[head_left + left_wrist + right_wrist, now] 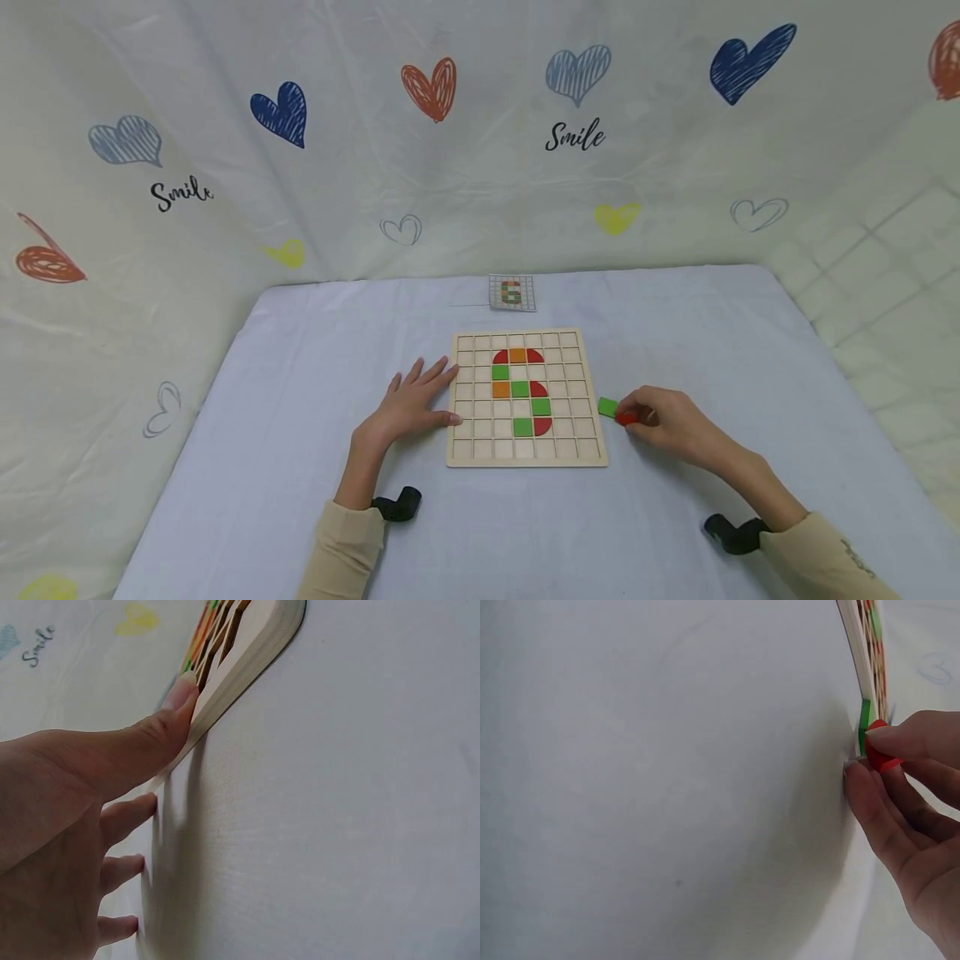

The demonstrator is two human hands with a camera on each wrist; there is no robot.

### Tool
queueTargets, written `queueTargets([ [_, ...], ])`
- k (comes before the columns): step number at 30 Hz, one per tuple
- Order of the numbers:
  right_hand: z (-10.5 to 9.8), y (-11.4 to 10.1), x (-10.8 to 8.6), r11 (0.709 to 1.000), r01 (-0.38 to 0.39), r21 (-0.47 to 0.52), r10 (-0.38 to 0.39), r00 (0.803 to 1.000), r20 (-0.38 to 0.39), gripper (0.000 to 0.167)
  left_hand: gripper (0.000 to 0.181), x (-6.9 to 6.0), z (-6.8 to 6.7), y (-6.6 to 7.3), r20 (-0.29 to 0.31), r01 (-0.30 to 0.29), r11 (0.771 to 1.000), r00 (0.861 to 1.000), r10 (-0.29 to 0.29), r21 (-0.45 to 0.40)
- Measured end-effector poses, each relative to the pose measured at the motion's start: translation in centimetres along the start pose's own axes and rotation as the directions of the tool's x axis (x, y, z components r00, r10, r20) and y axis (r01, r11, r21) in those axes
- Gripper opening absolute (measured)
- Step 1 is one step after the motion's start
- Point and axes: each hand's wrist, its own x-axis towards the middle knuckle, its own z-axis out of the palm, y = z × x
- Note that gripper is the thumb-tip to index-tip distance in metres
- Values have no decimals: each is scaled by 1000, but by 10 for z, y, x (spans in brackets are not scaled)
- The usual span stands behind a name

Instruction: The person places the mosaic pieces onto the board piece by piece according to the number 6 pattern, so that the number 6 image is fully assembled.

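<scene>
A square wooden grid board lies on the table, with red, green and orange pieces set in its cells in an S-like figure. My left hand is at the board's left edge with fingers spread; its thumb rests on the rim. Right of the board, my right hand pinches a small red block between thumb and fingers. Touching or just behind that block is a green square block on the cloth, partly covered by the red one in the right wrist view.
Behind the board lies a small pattern card printed with a coloured figure on a grid. White cloth covers the table. A curtain with hearts hangs along the back. Black wrist mounts sit on both wrists.
</scene>
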Motion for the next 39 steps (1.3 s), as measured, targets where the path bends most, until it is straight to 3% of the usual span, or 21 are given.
queueTargets([
  [6, 0, -2, 2, 997, 54, 57, -53, 998, -32, 26, 88, 0, 0, 0, -3, -4, 1000, 1000, 4, -5],
  [20, 10, -21, 19, 987, -42, 156, 37, 999, 36, 19, 88, -1, -1, -1, 3, -6, 1000, 1000, 6, -17],
  [27, 19, -29, 29, 983, -22, 182, 12, 998, 60, 23, 87, -2, -2, -1, -1, -8, 1000, 1000, 8, -20],
  [39, 37, -52, 49, 974, 14, 227, -23, 999, 40, 10, 89, 0, -2, 0, 2, 2, 1000, 1000, -2, -10],
])
